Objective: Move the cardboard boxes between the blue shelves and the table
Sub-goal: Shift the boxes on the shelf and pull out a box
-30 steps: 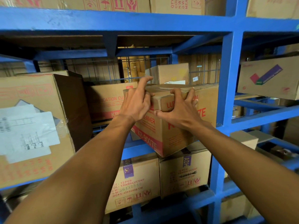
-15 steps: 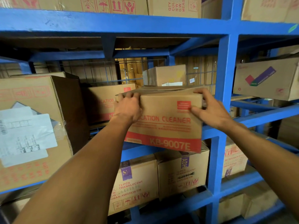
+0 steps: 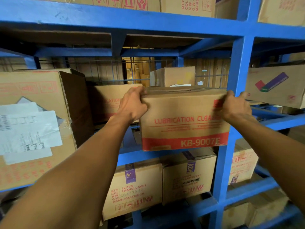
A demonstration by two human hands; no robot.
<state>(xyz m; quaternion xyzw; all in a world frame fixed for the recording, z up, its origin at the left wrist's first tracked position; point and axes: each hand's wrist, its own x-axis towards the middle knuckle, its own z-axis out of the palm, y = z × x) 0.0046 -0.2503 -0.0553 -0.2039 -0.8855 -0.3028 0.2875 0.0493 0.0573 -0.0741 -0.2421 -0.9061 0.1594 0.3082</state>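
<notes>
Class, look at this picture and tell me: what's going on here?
A person grips a brown cardboard box with a red band, printed LUBRICATION CLEANER, at its top corners: left hand on the left corner, right hand on the right. The box is at the front edge of the blue metal shelves, among other cardboard boxes.

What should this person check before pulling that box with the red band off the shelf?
1. Left hand grips the upper left corner of the brown cardboard box with the red band: ok.
2. Right hand grips its upper right corner: ok.
3. Gap to the blue metal upright: not ok, right fingers reach in front of it.
4. Box's weight: cannot tell.
5. Path behind the person: cannot tell, out of view.
</notes>
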